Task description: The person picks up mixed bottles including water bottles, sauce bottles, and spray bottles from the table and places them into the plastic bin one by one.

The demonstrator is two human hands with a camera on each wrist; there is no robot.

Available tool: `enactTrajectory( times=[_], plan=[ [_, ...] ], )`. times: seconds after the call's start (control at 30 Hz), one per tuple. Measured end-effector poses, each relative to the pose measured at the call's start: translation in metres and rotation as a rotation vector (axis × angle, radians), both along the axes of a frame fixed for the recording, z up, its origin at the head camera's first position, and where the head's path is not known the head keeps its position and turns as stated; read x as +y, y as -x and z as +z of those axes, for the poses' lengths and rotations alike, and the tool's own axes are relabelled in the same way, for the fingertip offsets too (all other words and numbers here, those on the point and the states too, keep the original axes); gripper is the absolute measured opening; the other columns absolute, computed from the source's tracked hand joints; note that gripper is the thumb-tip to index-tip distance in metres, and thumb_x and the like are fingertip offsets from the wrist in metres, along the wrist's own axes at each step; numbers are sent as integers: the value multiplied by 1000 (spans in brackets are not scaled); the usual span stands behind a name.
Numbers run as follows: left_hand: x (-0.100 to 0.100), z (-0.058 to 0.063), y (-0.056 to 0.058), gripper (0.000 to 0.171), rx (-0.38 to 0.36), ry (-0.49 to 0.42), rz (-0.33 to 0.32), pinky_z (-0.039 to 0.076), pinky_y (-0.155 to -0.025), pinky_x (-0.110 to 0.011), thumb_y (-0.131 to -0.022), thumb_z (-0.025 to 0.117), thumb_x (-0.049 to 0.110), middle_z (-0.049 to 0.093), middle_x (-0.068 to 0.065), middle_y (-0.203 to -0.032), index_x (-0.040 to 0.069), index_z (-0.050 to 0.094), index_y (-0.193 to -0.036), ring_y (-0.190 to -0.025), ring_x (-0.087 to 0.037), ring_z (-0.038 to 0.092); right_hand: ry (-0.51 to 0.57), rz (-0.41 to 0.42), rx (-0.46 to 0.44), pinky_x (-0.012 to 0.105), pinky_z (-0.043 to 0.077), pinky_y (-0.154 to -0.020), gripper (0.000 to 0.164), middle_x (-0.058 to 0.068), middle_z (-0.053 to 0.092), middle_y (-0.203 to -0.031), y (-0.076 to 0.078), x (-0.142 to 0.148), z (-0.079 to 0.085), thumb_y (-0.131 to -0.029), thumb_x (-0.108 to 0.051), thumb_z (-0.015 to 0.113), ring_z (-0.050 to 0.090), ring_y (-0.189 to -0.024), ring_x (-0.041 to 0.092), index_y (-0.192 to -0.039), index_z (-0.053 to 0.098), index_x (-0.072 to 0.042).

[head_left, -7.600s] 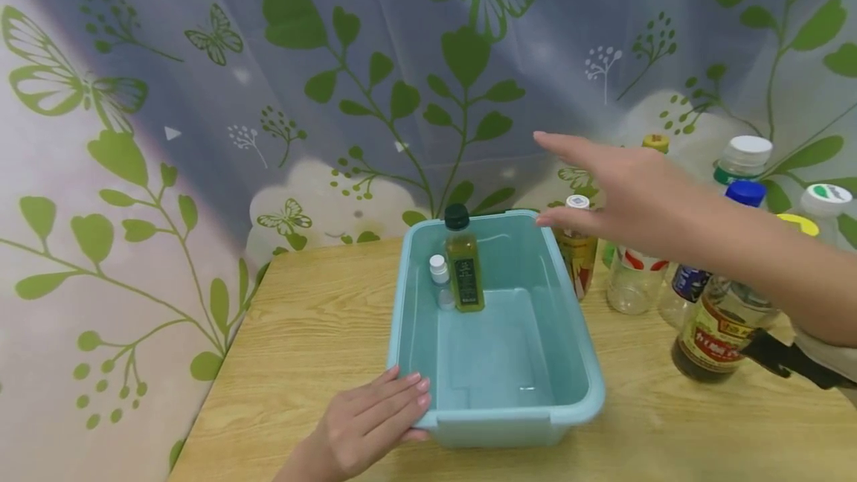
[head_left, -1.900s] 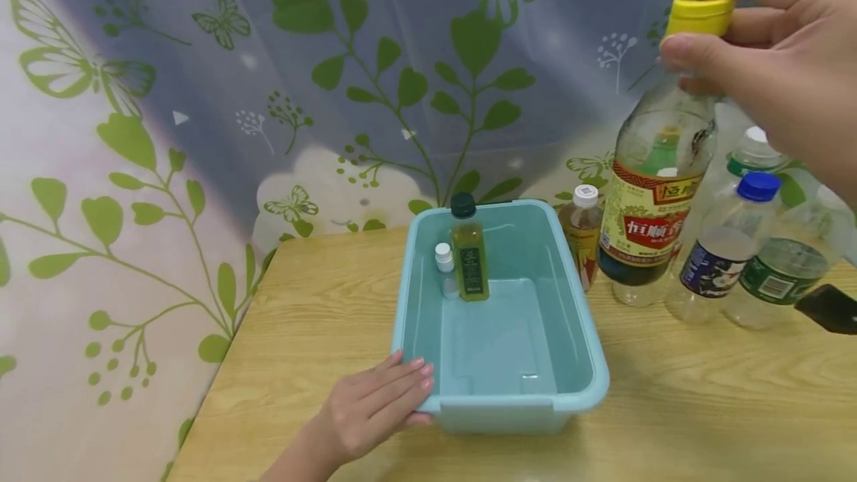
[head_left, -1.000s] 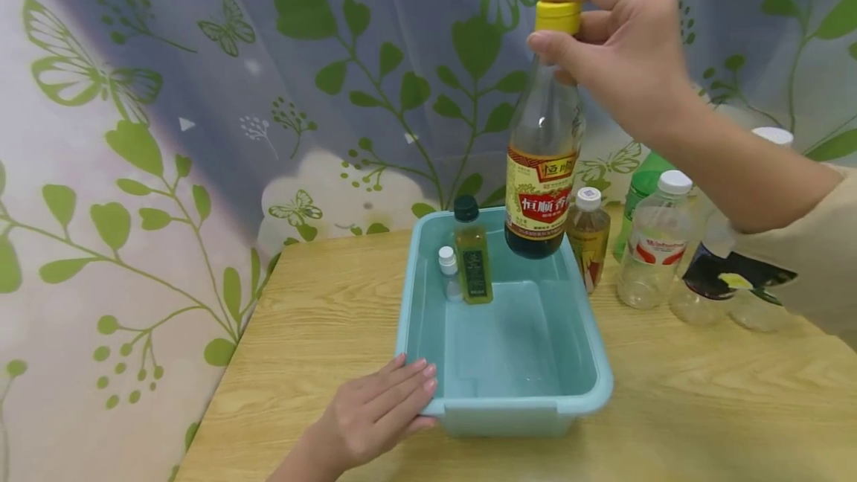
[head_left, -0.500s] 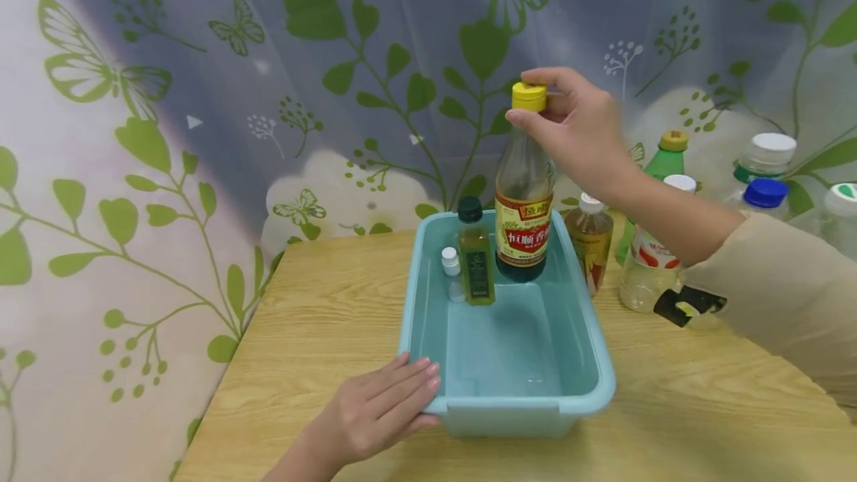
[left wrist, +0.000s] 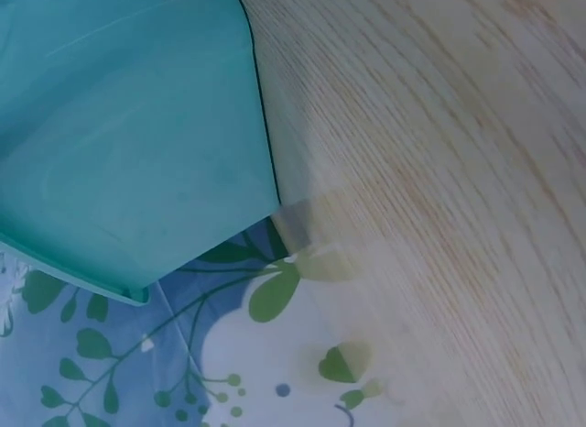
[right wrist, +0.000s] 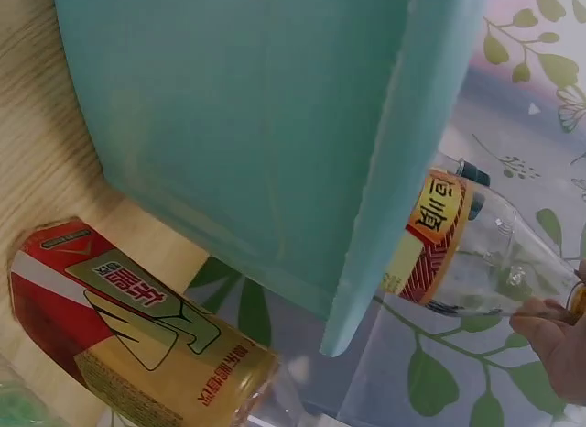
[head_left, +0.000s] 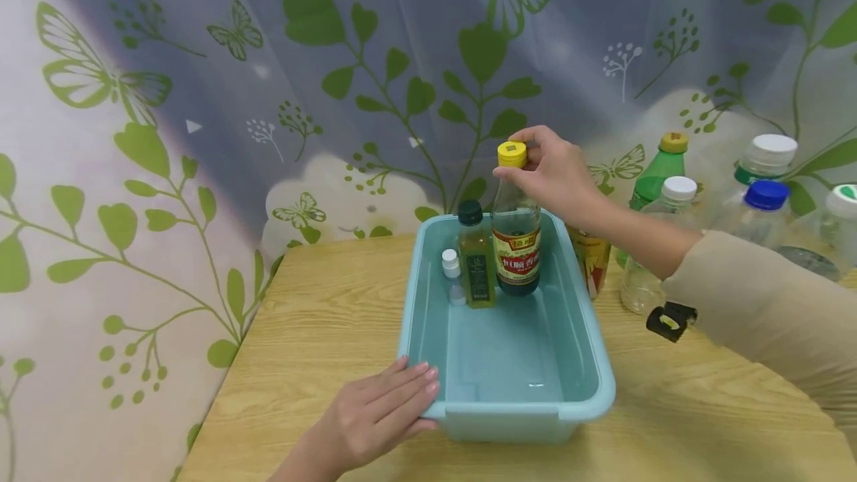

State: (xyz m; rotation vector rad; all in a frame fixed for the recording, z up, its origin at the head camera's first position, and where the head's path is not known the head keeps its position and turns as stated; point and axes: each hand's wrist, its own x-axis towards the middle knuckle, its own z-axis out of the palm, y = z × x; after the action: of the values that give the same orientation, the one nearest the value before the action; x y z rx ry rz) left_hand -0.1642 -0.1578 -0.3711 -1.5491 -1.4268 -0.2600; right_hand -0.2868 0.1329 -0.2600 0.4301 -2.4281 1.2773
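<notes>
My right hand (head_left: 554, 172) pinches the yellow cap of a glass vinegar bottle (head_left: 517, 251), which stands upright inside the blue plastic bin (head_left: 509, 422). Dark liquid fills the bottle's bottom, and its label is red and yellow. In the right wrist view my fingertips hold the vinegar bottle (right wrist: 513, 248) by its neck, partly hidden behind the bin wall (right wrist: 247, 106). To its left in the bin stand a dark-capped bottle of yellow-green liquid (head_left: 477, 262) and a small white-capped bottle (head_left: 451, 274). My left hand (head_left: 371, 415) rests with straight fingers on the bin's near-left corner.
Right of the bin stands a drink bottle with a gold and red label (right wrist: 174, 326). Beyond it are a green bottle (head_left: 659, 177), a white-capped clear bottle (head_left: 676, 203), a blue-capped bottle (head_left: 763, 207) and other clear bottles. A patterned curtain (head_left: 375, 95) hangs behind the wooden table (head_left: 321, 318).
The right hand, seen holding nothing at first, has carried the vinegar bottle from the right-hand group over the bin and lowered it inside. The left hand has stayed on the bin's corner.
</notes>
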Motion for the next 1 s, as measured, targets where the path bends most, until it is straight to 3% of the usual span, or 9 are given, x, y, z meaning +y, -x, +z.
enactTrajectory(
  times=[0.23,0.5,0.73,1.0],
  plan=[
    [0,1,-2,33,-29,17,-5,60,-76,-36,-90,65,21,72,-17,-94,-7,68,-106,-86,-23,71,-13,15,-126,23,50,-65,48,22,65,-113,3,1,-8,-87,-15,70,66,-95,29,-123,44,1],
    [2,7,-1,33,10,17,-20,60,-76,-35,-90,65,23,72,-16,-91,-6,68,-105,-84,-22,71,-50,6,-151,38,55,-76,49,23,64,-113,8,0,-20,-86,-17,71,65,-97,31,-123,44,1],
    [3,7,-1,31,-11,16,-24,60,-76,-35,-90,65,22,72,-16,-91,-6,69,-104,-84,-22,72,-50,14,-200,40,56,-80,51,24,62,-117,7,2,-28,-87,-17,70,63,-100,32,-125,42,2],
    [3,5,-1,31,-22,23,-16,59,-80,-35,-90,65,22,72,-16,-92,-5,69,-104,-85,-22,71,2,44,-297,44,53,-89,54,24,58,-123,9,8,-24,-86,-17,71,58,-111,34,-127,41,2]
  ],
)
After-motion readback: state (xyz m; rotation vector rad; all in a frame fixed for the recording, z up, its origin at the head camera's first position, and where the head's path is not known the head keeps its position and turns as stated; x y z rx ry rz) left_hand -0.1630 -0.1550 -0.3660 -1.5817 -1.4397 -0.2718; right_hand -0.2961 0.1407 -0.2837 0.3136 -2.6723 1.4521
